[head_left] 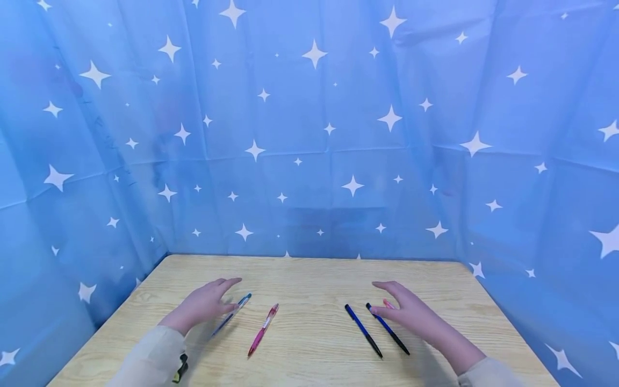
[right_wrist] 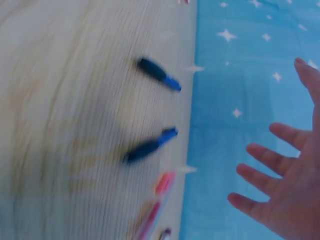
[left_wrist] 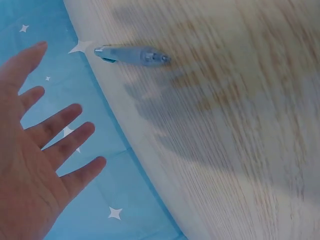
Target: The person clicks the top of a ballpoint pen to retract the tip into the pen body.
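Observation:
My left hand (head_left: 205,303) hovers over the left side of the table with fingers spread and nothing held. Below it lies a pen with a light blue clip end (head_left: 231,316), partly behind the thumb; the left wrist view shows this pen (left_wrist: 131,55) apart from the fingers. To its right is a pink pen (head_left: 263,330). On the other side my right hand (head_left: 411,314) hangs with fingers spread, holding nothing. Two blue-and-black pens (head_left: 362,329) lie slanted nearby, the right-hand one (head_left: 393,334) close to the thumb. A coral-pink pen (right_wrist: 164,183) is mostly hidden by this hand in the head view.
The light wooden table (head_left: 309,301) reaches back to a blue curtain (head_left: 300,107) with white stars, which also hangs along both sides. A small dark object (head_left: 180,368) shows beside the left sleeve. Another pen tip (right_wrist: 165,234) peeks in at the right wrist view's bottom edge.

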Motion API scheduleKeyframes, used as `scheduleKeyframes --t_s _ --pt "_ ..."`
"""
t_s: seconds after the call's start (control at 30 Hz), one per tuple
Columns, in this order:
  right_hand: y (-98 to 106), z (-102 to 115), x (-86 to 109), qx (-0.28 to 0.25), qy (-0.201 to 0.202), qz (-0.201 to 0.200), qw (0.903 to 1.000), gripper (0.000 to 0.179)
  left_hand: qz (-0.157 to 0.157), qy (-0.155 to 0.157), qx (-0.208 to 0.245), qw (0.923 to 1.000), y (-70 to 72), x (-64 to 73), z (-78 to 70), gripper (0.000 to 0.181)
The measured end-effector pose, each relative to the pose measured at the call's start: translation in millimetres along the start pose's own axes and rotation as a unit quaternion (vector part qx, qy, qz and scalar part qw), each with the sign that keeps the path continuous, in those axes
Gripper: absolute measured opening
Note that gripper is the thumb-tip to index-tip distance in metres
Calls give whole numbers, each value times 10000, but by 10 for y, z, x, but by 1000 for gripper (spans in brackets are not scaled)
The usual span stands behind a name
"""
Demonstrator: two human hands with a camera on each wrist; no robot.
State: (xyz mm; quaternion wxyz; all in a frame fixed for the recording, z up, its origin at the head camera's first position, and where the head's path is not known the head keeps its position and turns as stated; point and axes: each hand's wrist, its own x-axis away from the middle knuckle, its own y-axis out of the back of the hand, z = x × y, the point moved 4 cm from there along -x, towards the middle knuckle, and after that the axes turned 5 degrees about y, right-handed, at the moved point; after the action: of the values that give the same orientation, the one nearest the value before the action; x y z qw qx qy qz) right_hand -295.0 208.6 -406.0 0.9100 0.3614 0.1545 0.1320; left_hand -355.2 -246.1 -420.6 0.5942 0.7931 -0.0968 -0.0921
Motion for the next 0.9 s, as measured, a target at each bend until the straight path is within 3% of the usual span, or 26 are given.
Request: scheduleKeyframes --t_s 0.47,0.9 --pt "-588 268 -327 -313 305 734 9963 68 548 30 271 9981 -107 -99 45 54" --pt "-1091 583 -507 -413 590 1263 9894 61 1471 308 1043 9831 -219 -73 130 72"
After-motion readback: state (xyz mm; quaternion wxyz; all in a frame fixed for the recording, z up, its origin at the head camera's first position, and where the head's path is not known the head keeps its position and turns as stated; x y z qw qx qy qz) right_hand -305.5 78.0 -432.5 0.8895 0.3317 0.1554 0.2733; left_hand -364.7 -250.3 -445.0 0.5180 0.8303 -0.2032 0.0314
